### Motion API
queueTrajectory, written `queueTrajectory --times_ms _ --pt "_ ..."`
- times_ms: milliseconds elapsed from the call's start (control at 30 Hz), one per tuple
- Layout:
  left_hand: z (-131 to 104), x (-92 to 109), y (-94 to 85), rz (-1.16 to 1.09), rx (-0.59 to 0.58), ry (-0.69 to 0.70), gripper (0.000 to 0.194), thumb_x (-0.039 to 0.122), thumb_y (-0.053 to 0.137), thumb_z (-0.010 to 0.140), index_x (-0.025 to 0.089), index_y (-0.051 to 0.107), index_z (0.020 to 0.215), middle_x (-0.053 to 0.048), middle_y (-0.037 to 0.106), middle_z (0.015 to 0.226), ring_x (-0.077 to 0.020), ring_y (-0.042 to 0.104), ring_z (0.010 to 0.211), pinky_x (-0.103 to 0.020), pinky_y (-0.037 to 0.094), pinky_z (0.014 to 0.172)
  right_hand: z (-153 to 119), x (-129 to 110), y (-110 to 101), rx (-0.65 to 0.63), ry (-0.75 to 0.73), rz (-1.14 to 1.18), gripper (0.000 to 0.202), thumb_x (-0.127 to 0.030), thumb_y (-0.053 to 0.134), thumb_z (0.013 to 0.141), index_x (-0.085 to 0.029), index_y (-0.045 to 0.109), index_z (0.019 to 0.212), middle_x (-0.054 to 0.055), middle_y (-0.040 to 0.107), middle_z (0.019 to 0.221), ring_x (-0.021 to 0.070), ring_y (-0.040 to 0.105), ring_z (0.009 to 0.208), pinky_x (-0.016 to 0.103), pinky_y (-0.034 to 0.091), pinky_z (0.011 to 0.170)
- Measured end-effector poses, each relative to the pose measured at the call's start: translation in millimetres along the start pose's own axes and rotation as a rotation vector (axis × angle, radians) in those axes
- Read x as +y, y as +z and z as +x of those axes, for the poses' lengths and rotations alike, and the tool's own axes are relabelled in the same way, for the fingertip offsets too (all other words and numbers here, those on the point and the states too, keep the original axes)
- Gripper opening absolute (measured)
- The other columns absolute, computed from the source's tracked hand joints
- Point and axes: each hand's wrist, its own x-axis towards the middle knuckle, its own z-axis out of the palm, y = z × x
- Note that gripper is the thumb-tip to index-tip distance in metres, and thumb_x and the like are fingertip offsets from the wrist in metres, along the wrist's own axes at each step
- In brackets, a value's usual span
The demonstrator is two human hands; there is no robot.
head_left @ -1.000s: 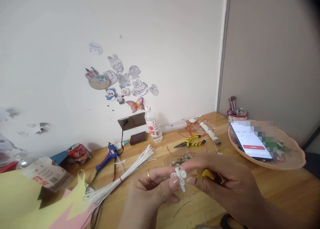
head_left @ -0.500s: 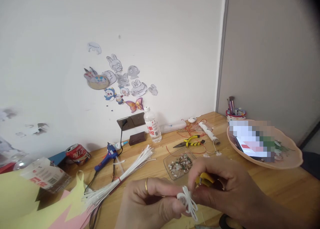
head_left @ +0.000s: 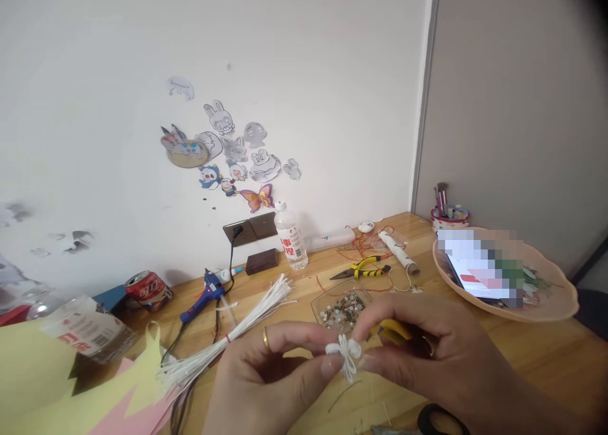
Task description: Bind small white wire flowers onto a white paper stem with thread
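Observation:
A small white cord piece (head_left: 347,355), bent into several loops like a flower or bow, is pinched between my two hands. My left hand (head_left: 285,371), with a gold ring, grips its left side between thumb and forefinger. On its other side, my right hand (head_left: 422,346) pinches the loops with thumb and forefinger. A yellow-handled tool (head_left: 395,329) is tucked inside my right hand; its kind is mostly hidden. Thin strands hang below the cord. Just behind my fingers sits a clear tray (head_left: 315,308) of mixed beads. A black loop handle (head_left: 439,419) shows at the bottom edge.
Left of my hands lie a white cord bundle (head_left: 237,327), a blue glue gun (head_left: 205,296) and yellow paper sheets (head_left: 38,365). Yellow-black pliers (head_left: 363,269) and a bottle (head_left: 291,239) are further back. At right, a peach dish (head_left: 560,302) holds a phone (head_left: 475,270).
The white cord piece has moved slightly up and left and turned, so its loops spread outward. Both hands shifted with it, and more of the black handle shows.

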Motion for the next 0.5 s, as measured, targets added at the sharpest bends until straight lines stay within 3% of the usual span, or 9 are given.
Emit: queueTrajectory --times_ms 100,233,500 --pt "0.8 -0.9 4.7 0.004 0.05 0.037 0.01 0.012 0.075 0.048 0.019 0.069 0.053 0.001 0.069 0.053 -0.0093 0.061 0.052 -0.011 0.047 0.051 1.7 0.5 1.0 -0.003 0.046 0.003 0.015 -0.035 0.053 0.077 -0.021 0.058 0.076 -0.002 0.052 0.061 0.0093 0.046 0.053 0.019 0.035 0.043" --pt "2.0 -4.0 6.4 0.009 0.071 0.036 0.011 0.013 0.075 0.048 0.019 0.069 0.055 -0.001 0.069 0.055 -0.0118 0.063 0.053 -0.014 0.049 0.052 3.5 0.1 2.1 -0.008 0.076 0.01 0.021 -0.037 0.051 0.078 -0.019 0.055 0.066 -0.002 0.051 0.059 0.0107 0.046 0.054 0.02 0.035 0.045" --pt "3.3 -6.6 2.6 0.104 0.007 0.162 0.011 0.011 0.073 0.051 0.022 0.071 0.051 -0.002 0.07 0.058 -0.0151 0.063 0.057 -0.017 0.05 0.054 -1.0 -0.3 9.5 0.051 0.033 -0.014 0.016 -0.034 0.053 0.077 -0.021 0.056 0.068 -0.003 0.051 0.057 0.0106 0.047 0.052 0.019 0.036 0.043"
